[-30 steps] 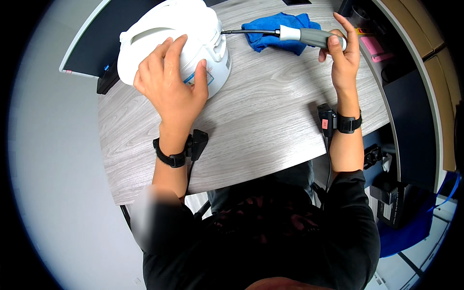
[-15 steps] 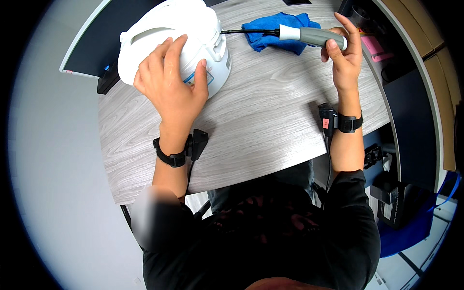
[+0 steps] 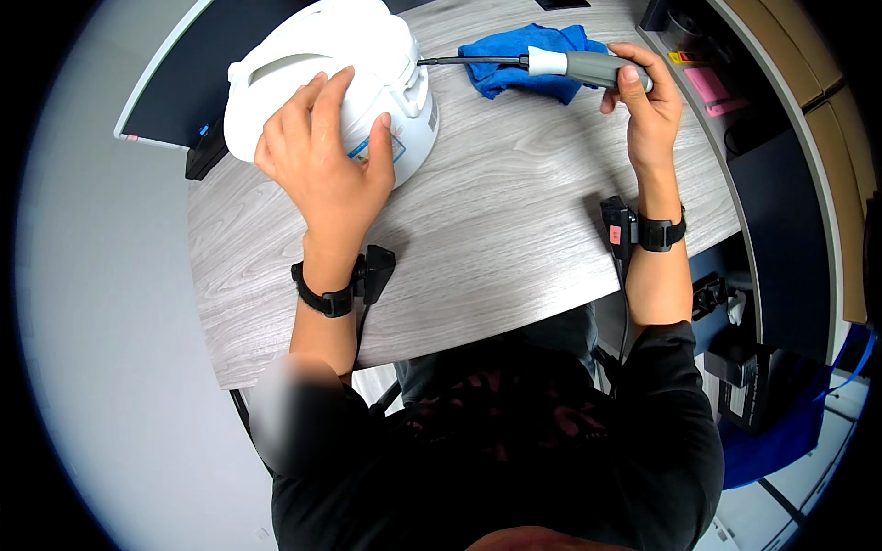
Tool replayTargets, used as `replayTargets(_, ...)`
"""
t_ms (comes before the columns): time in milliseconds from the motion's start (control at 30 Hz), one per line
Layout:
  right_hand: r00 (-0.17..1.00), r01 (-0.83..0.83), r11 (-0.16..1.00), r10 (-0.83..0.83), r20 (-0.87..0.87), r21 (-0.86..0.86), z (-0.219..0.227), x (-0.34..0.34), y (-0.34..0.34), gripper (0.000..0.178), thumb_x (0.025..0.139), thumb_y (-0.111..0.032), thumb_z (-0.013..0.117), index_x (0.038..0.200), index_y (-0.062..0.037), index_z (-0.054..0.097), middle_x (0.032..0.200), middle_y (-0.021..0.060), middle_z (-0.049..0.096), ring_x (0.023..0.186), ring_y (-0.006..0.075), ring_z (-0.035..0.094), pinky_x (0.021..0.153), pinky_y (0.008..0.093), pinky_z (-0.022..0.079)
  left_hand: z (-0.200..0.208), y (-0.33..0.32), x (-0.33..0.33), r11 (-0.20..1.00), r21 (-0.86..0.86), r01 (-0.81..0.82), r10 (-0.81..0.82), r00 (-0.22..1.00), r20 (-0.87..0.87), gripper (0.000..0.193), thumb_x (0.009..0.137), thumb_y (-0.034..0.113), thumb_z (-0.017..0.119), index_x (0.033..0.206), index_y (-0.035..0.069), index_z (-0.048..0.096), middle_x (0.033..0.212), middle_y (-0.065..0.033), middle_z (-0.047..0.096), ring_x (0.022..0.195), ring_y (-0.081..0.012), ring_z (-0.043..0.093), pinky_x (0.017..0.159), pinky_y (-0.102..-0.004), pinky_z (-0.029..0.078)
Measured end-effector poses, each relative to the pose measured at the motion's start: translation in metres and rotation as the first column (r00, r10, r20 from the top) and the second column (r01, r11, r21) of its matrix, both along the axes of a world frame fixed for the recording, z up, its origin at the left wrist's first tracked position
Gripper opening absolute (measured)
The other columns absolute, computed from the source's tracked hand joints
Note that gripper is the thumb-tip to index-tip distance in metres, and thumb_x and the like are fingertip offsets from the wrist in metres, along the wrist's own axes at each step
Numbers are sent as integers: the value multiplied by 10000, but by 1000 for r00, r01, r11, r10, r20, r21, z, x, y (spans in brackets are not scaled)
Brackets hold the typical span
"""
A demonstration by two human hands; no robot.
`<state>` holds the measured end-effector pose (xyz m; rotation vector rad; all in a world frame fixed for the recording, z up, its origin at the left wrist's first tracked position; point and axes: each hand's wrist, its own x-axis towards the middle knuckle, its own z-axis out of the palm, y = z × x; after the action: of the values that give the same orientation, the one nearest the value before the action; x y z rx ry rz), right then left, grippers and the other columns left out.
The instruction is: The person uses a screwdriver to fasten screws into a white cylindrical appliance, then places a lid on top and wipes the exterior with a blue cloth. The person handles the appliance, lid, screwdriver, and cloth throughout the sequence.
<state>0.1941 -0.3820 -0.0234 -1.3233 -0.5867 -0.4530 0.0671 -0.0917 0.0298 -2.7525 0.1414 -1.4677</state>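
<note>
A white rounded appliance with a carrying handle, resembling a small rice cooker (image 3: 386, 37), stands at the far left of the desk. My left hand (image 3: 323, 161) lies on its near side, fingers spread and thumb apart. In my right hand (image 3: 650, 115) is a screwdriver (image 3: 588, 67) with a grey-and-white handle and a long dark shaft, held level by the handle's end. Its tip meets the appliance's right side near the hinge-like part; the exact contact spot is too small to make out. Behind the screwdriver lies a crumpled blue cloth (image 3: 501, 83).
The wood-grain desk (image 3: 496, 220) has a curved left edge. A dark panel with a pale frame (image 3: 156, 83) rises behind the appliance. Along the right runs a shelf unit holding a pink item (image 3: 712, 90). Both wrists wear black straps with small cabled devices (image 3: 377, 274).
My right hand has shifted slightly left, and its raised index finger has curled down onto the screwdriver handle. The screwdriver has moved slightly left. My left hand and the appliance look unchanged.
</note>
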Motion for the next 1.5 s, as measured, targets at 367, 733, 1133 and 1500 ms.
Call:
replayTargets(367, 987, -77, 994, 65, -149, -75, 8, -8, -15, 251, 988, -290, 649, 1113, -82, 713, 809, 5, 629, 642, 32, 532, 481, 174, 346, -1, 0, 0, 1000, 0, 3, -3, 1000, 11, 518, 801, 330, 753, 1275, 151, 648, 1265, -108, 614, 1166, -271, 506, 997, -450, 280)
replayTargets(733, 992, -56, 998, 53, -115, -23, 1, -6, -7, 258, 988, -284, 651, 1102, -60, 708, 783, 25, 627, 587, 41, 515, 490, 180, 379, 0, 2, -1, 1000, 7, -9, 9, 1000, 3, 515, 795, 317, 757, 1272, 153, 651, 1270, -105, 614, 1171, -269, 506, 1003, -448, 278)
replayTargets(1133, 987, 48, 994, -32, -157, 101, 1, 5, -20, 230, 998, -245, 630, 1081, -38, 685, 763, 60, 647, 544, 79, 525, 514, 211, 419, 3, 6, -3, 998, -33, 45, -45, 999, 7, 503, 791, 312, 769, 1244, 119, 666, 1247, -110, 625, 1167, -269, 515, 1004, -437, 276)
replayTargets(1500, 784, -230, 973, 177, -595, -14, 3, -1, 2, 255, 912, -253, 717, 944, -45, 573, 758, 143, 707, 602, 136, 684, 506, 203, 501, 11, 43, 6, 919, -238, 314, -308, 949, 62, 192, 813, 219, 789, 957, 98, 756, 1056, -41, 717, 1053, -209, 616, 959, -369, 341)
